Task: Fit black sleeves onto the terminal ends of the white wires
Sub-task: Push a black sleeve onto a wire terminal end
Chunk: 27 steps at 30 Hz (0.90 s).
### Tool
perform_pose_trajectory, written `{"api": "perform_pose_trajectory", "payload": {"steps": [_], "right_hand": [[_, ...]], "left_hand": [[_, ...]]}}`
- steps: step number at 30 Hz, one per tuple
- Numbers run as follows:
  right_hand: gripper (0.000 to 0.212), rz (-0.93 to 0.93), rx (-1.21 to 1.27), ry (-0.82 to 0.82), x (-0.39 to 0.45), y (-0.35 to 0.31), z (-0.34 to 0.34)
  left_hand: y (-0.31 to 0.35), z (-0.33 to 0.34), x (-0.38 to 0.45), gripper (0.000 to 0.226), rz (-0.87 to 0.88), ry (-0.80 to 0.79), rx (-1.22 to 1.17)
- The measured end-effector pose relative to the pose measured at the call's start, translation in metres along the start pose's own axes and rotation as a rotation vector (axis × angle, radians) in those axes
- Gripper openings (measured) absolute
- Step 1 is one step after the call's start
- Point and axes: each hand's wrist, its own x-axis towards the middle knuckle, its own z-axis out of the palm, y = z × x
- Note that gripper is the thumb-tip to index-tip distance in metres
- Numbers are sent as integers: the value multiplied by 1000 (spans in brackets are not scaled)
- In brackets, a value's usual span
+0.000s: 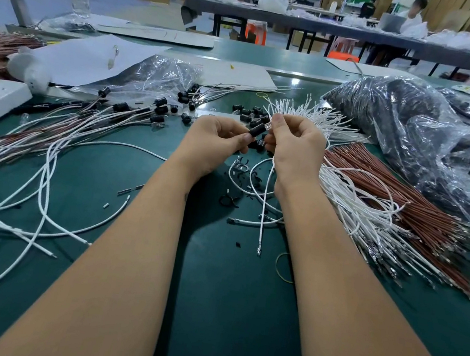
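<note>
Sleeve is in the air above the green mat, between the two hands, and its long axis goes up and to the right. Left hand pinches its lower end with curled fingers. Right hand closes its fingertips at the upper end, where something clear and small shows; I cannot tell if the terminal is already inside. White wire hangs down from the right hand and its free end reaches near the mat. The two hands are equally near to the sleeve, so I think the next move is a short push along this axis, right hand toward left.

Loose black sleeves lie just behind the hands. Bundle of white wires fans out behind the right hand, and brown wires lie to the right of it. On the left are finished wires with sleeves already on. Plastic bag with dark parts stands far right. Nothing lies between the fingers and the sleeve; only the hanging wire could catch on the small scraps below.
</note>
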Motion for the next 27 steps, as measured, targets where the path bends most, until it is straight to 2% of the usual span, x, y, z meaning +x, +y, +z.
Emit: {"api": "perform_pose_trajectory", "payload": {"steps": [8, 18, 27], "right_hand": [[15, -11, 13, 1, 0, -1, 0], [16, -26, -2, -4, 1, 1, -1], [18, -42, -81, -29, 1, 4, 1]], "left_hand": [[1, -2, 1, 4, -4, 32, -4], [3, -1, -1, 5, 41, 59, 18], [2, 0, 0, 5, -1, 126, -9]]}}
